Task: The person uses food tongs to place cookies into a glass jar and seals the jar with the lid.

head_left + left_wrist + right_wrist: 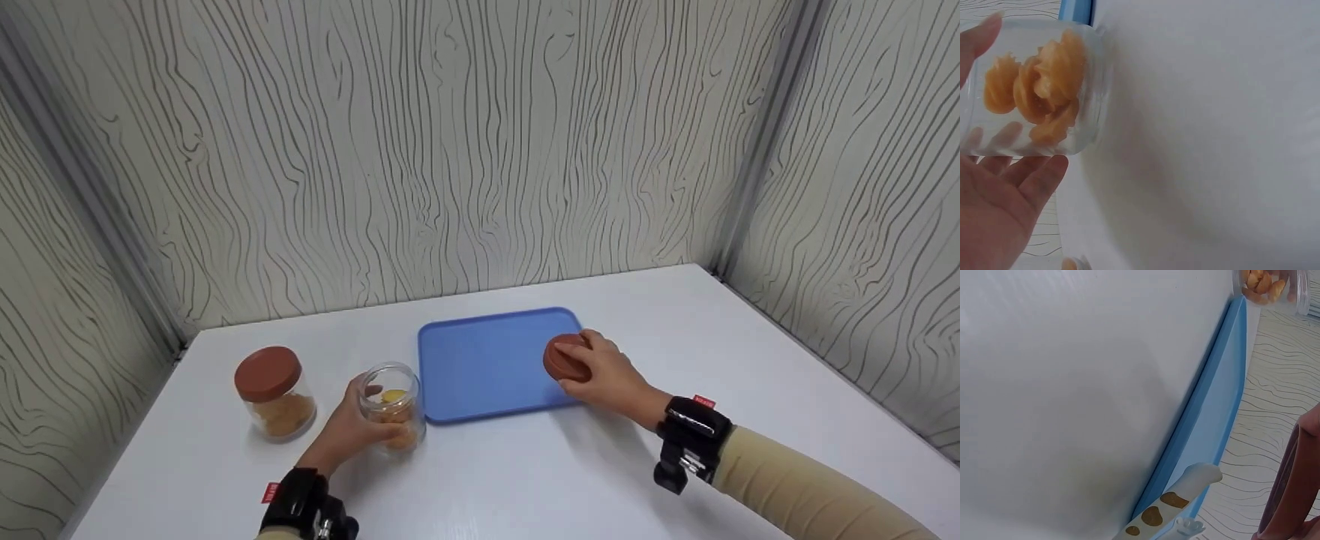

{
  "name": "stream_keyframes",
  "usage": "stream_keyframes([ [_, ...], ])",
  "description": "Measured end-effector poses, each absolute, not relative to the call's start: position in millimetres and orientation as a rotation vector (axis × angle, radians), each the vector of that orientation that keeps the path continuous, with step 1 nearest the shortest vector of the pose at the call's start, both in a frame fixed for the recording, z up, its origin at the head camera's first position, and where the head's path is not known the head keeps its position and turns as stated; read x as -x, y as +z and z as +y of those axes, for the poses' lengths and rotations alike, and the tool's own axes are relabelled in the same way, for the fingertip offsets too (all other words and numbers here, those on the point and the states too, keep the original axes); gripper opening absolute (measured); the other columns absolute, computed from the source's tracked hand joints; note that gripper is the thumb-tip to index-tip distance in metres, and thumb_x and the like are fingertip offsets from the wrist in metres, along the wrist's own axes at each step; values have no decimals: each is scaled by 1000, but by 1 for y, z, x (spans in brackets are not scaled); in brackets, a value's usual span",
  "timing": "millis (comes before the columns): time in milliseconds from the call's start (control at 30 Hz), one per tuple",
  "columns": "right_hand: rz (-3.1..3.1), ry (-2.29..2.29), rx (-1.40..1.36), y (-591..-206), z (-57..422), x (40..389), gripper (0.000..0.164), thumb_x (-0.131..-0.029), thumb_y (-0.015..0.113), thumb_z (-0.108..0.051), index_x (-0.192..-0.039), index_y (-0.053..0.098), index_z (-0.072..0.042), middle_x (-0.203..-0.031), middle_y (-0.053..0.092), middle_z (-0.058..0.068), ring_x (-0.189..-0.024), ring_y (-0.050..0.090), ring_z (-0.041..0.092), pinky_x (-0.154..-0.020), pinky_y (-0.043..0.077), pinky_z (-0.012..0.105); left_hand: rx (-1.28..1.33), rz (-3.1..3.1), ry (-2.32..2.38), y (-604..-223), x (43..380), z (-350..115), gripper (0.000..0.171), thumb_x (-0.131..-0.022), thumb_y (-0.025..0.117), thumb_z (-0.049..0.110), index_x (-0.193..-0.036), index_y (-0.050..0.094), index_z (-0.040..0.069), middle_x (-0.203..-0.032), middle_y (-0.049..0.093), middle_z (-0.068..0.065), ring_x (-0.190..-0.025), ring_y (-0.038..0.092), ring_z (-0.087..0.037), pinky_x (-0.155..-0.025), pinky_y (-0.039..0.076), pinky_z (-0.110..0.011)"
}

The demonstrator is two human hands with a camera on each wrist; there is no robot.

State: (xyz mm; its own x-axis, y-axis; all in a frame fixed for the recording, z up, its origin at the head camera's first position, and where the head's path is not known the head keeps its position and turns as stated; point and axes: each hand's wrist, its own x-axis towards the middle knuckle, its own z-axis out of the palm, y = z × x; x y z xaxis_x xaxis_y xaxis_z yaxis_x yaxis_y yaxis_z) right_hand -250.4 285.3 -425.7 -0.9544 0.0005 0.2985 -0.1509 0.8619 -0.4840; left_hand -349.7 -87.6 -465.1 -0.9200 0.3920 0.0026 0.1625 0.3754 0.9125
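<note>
My left hand [352, 429] grips the side of a clear, lidless jar [390, 367] at the tray's left edge. Orange-brown swirled pieces [1053, 76], which look like cookies, lie inside it. Thumb and fingers lie on opposite sides of the glass in the left wrist view. A reddish-brown round lid [556, 364] is held by my right hand [613, 384] over the right side of the blue tray [480, 367]. In the right wrist view only the lid's edge [1292, 495] and part of the hand show.
Left of my left hand stands another clear jar [285, 416], its reddish-brown lid [268, 373] on, with similar pieces inside. A white tubular thing with brown patches [1176, 495] shows low in the right wrist view; its kind is unclear. Patterned walls [480, 150] border the white table [510, 480].
</note>
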Motion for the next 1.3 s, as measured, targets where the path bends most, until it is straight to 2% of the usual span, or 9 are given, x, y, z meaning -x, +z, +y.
stream_keyframes([
  [233,-2757,716,-111,-427,284,252,51,-81,74,-19,-129,62,-5,-138,40,33,-117,46,46,-88,45,59,-497,2410,1585,-464,348,-87,103,-68,88,11,-146,23,-1,-141,42,-26,-130,41,-41,-107,32,-56],
  [633,-2739,731,-233,-424,261,255,52,-79,76,-20,-127,63,-4,-136,43,30,-116,48,45,-89,46,56,-504,2415,1607,-463,345,-87,102,-67,88,11,-146,24,-1,-139,42,-26,-129,41,-43,-106,33,-56],
  [867,-2755,735,-261,-423,245,257,53,-80,77,-22,-129,63,-7,-139,41,30,-119,46,46,-89,46,56,-507,2406,1607,-462,344,-86,110,-66,89,11,-150,19,0,-141,42,-27,-132,37,-44,-108,28,-59],
  [1100,-2696,799,-373,-424,224,265,51,-79,75,-20,-126,64,-6,-137,43,29,-116,48,44,-85,47,54,-529,2413,1616,-463,345,-85,103,-66,89,10,-146,25,0,-137,44,-25,-129,41,-42,-106,32,-57],
  [1300,-2697,813,-427,-420,206,272,51,-79,75,-20,-127,64,-7,-136,43,29,-115,48,45,-86,47,55,-515,2401,1626,-466,347,-86,105,-65,90,12,-147,25,0,-138,45,-24,-131,39,-42,-108,29,-57],
])
